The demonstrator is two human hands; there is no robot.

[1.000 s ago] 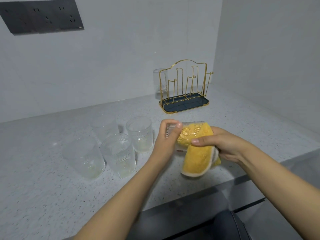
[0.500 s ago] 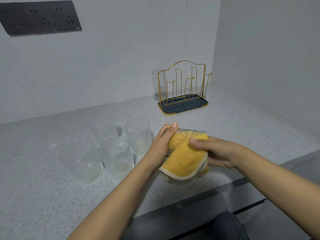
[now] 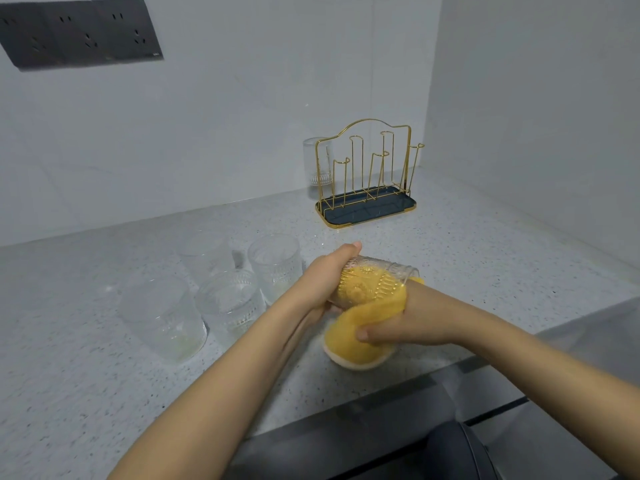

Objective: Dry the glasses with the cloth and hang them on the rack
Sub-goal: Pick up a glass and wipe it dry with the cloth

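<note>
- One textured glass (image 3: 379,277) is held on its side over the counter (image 3: 485,258), near the front edge, with its open end pointing toward 3 o'clock.
- The yellow cloth (image 3: 360,341) is stuffed inside it and also hangs out underneath, so you can see yellow right through the glass wall.
- The left hand (image 3: 325,282) has its grip wrapped around the base end of the glass, thumb on top.
- The right hand (image 3: 412,320) has a closed grip on the cloth, with the thumb pinching the loose part. It sits right at the mouth of the glass.
- Four more glasses (image 3: 275,266) stand upright in a cluster at about 9 o'clock from the hands.
- The gold wire rack (image 3: 367,174) with its dark tray is at 12 o'clock, back by the wall. One glass (image 3: 317,161) hangs upside down on its left end, and the other pegs look bare.
- A dark socket panel (image 3: 79,32) is on the wall, way up at 10 o'clock.
</note>
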